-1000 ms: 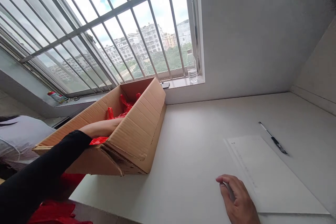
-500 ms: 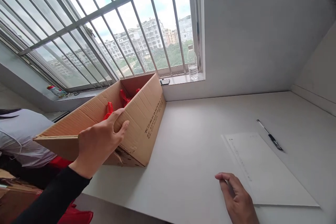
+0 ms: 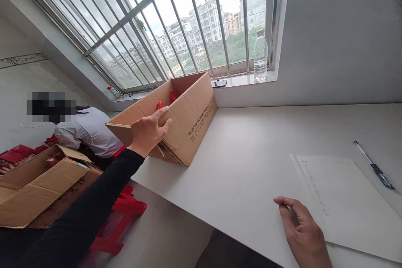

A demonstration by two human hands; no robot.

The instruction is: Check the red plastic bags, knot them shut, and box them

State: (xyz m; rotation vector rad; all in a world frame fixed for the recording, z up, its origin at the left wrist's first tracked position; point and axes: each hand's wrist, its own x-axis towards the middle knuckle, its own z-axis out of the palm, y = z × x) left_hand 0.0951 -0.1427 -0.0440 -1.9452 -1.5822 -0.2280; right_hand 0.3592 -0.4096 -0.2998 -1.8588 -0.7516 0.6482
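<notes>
My left hand [image 3: 147, 132] is closed on the upper edge of an open cardboard box [image 3: 196, 119], at its near corner. The thumb lies outside the printed side, and the box wall hides the other fingertips. Red pieces [image 3: 172, 95] show inside the box, too covered to name. To the right, my right hand [image 3: 303, 230] rests on the white table [image 3: 245, 167], fingers curled and thumb tip against the index finger, with nothing in it. Beside it lies a white sheet or pad [image 3: 348, 197] with faint writing, and a black pen [image 3: 373, 165] is beyond that.
On the windowsill stand a clear water bottle [image 3: 260, 56] and a phone [image 3: 219, 83]. At the left, a person in a white shirt [image 3: 94, 132] bends near another open cardboard box [image 3: 44, 184]. A red plastic stool [image 3: 121, 217] is below the table edge.
The view has swung left, so the box, sheet and pen appear further right, and the person and second box have come into view. My left hand keeps its grip on the box.
</notes>
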